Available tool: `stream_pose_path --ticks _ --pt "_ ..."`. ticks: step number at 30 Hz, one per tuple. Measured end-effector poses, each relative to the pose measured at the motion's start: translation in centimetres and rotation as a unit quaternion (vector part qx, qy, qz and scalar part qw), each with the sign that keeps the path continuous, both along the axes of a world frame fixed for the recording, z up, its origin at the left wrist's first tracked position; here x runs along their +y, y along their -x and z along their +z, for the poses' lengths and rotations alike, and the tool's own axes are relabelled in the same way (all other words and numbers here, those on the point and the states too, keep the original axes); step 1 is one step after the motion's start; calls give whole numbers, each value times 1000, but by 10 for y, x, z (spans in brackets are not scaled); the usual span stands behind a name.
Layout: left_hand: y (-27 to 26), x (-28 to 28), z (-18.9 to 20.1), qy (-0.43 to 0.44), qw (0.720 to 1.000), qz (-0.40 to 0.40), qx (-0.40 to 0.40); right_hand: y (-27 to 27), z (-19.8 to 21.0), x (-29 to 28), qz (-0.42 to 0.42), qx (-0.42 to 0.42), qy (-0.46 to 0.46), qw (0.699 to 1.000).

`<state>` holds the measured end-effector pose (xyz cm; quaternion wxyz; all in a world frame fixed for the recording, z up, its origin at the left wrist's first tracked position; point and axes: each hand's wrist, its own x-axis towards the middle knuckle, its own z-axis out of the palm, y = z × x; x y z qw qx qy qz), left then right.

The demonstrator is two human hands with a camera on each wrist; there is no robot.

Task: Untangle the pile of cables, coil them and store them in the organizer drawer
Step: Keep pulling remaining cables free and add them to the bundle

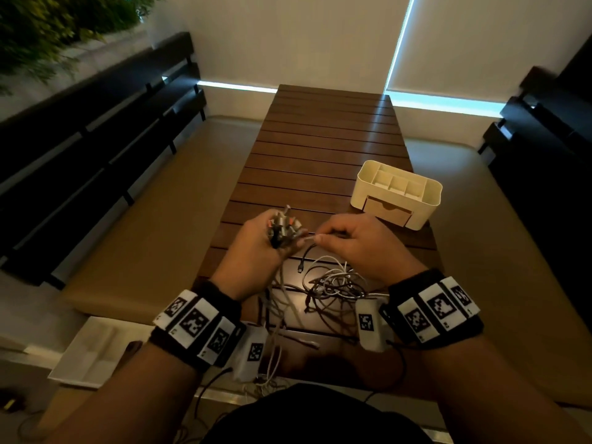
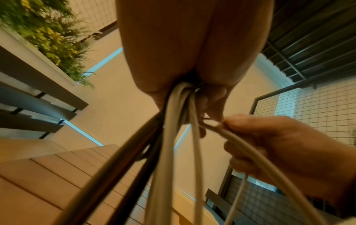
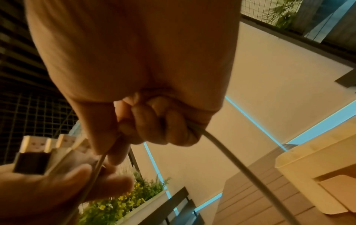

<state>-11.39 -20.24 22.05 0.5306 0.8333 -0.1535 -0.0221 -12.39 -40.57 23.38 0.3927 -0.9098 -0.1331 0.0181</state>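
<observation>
Pinched between thumb and forefinger of the right hand [image 1: 358, 241]: one thin pale-grey cable [image 3: 227, 153], its remaining fingers [image 3: 154, 121] curled round the same strand, seemingly to feed its end across to the other hand; clenched in the left hand [image 1: 259, 248], fingers tight round them: a bunch of metal-tipped cable plugs [image 1: 283, 224], ends up and gathered level, probably so each lead can be traced from a known end; hanging below that fist: grey and black cords [image 2: 169, 137], running down into the tangled heap of white, grey and black cables [image 1: 330, 283] at the near edge of the brown slatted wooden table [image 1: 320, 149], between the two wrists; knots still visible there, so untangling judged to be in an early stage, no coil made yet.

Standing near the right edge of the table, well apart from the heap, just beyond the right hand: the cream plastic organizer box [image 1: 432, 193] with open top compartments; its small front drawer [image 1: 387, 209] closed and facing the person, within easy reach for storing; nothing visible in the compartments.
</observation>
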Motion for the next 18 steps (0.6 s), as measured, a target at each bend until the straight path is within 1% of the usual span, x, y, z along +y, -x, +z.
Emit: stream_pose_path --ticks 1,3,5,7,8,9,11,13,15,17,18 --pt "2 -4 0 -11 1000 -14 -3 0 4 2 3 -17 -13 1000" --pt "2 -3 1 -7 1000 -11 -13 1 8 2 1 -40 -35 999" --pt "0 9 6 30 999 41 -10 1 7 -8 -29 -37 -49 998" --pt "-5 28 11 101 989 110 5 2 -1 -24 -88 -20 -59 994" --pt "-6 38 13 116 985 129 9 3 -4 -31 -113 -13 -62 992" --pt "-7 45 12 109 985 131 14 5 -7 -36 -133 -9 -66 989" --pt "-6 49 10 61 993 94 36 6 -9 -40 -164 -32 -78 983" --pt "-3 47 6 36 996 72 35 5 -4 -38 -172 -58 -85 980" --pt "-5 48 7 68 992 106 -5 3 1 -37 -158 -57 -54 984" --pt "-7 49 11 117 982 142 -34 1 4 -39 -139 -44 14 989" --pt "-8 47 14 122 981 146 -41 0 5 -38 -126 -42 41 990"
